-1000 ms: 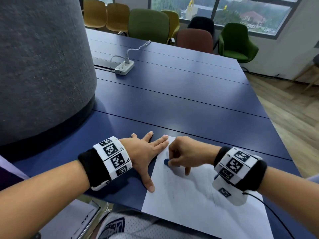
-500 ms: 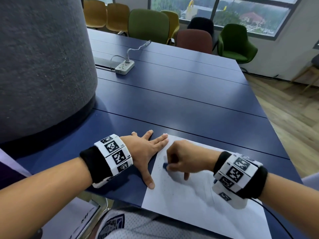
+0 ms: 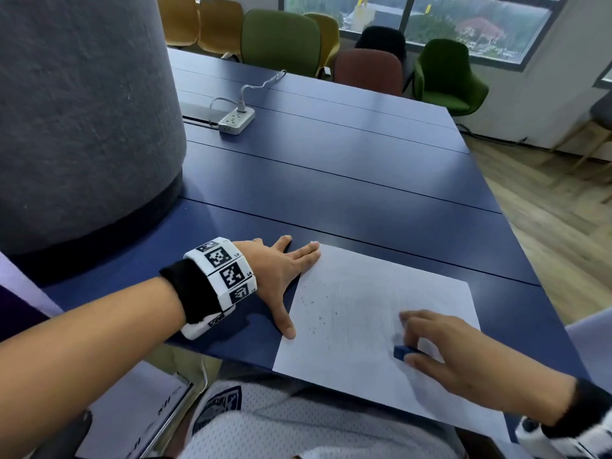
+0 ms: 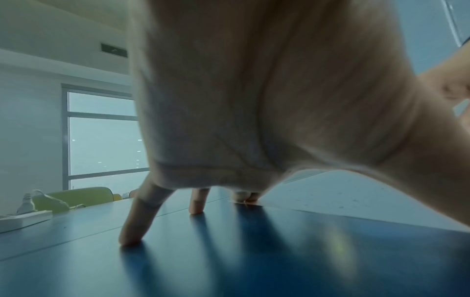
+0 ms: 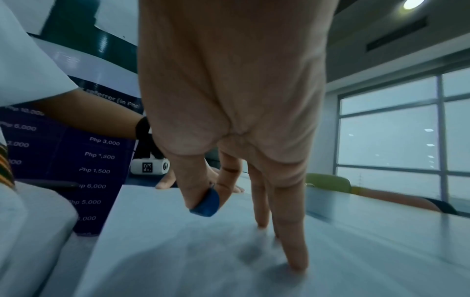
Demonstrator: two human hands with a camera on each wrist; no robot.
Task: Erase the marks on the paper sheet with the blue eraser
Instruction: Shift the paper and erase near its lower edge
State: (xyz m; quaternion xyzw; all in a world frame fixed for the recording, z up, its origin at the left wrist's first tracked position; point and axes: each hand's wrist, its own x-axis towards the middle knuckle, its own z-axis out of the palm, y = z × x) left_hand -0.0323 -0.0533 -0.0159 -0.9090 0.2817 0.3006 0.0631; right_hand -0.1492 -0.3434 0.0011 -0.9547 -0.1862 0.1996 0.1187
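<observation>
A: Nearest on the paper sheet [image 3: 347, 326]?
B: Right hand [image 3: 463, 356] at its near right part, thumb and forefinger pinching the blue eraser [image 3: 402, 352]; other fingers extended, tips on the sheet.
A: Beyond?
B: Left hand [image 3: 275, 276] flat, fingers spread, at the sheet's left edge, fingertips at its far corner. Power strip [image 3: 236, 120] well past the sheet.

The person is wearing a black wristband [image 3: 195, 293] under a white marker-printed cuff [image 3: 225, 270] on each bare forearm, plus a white mesh jersey [image 3: 298, 429] bearing a dark crest.
</observation>
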